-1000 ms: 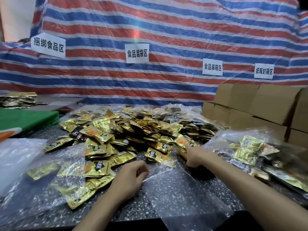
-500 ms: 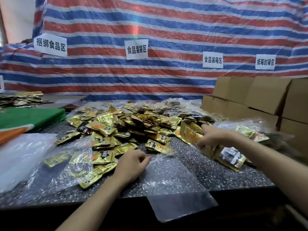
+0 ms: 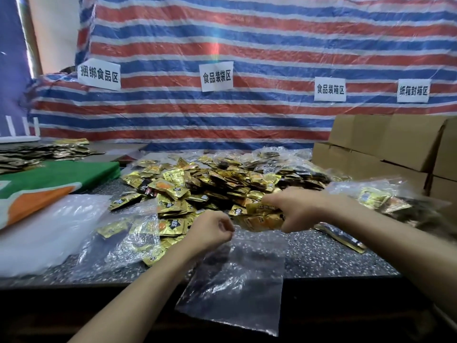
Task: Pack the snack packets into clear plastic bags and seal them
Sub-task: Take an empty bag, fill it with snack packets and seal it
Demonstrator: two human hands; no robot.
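A big heap of gold snack packets (image 3: pixel 217 184) covers the middle of the speckled table (image 3: pixel 333 256). My right hand (image 3: pixel 294 209) grips a bunch of gold packets (image 3: pixel 259 219) just above the table. My left hand (image 3: pixel 210 230) pinches the top edge of an empty clear plastic bag (image 3: pixel 235 283), which hangs over the table's front edge. The bunch sits right at the bag's mouth, between my two hands.
Another clear bag with a few packets (image 3: pixel 128 233) lies to the left, beside a white plastic pile (image 3: pixel 42 233). A filled bag (image 3: pixel 385 199) and cardboard boxes (image 3: pixel 385 144) stand at the right. A green and orange board (image 3: pixel 49 179) lies at far left.
My right hand has carried the bunch of packets leftward from the right side to the bag's mouth. My left hand has lifted the bag's edge slightly.
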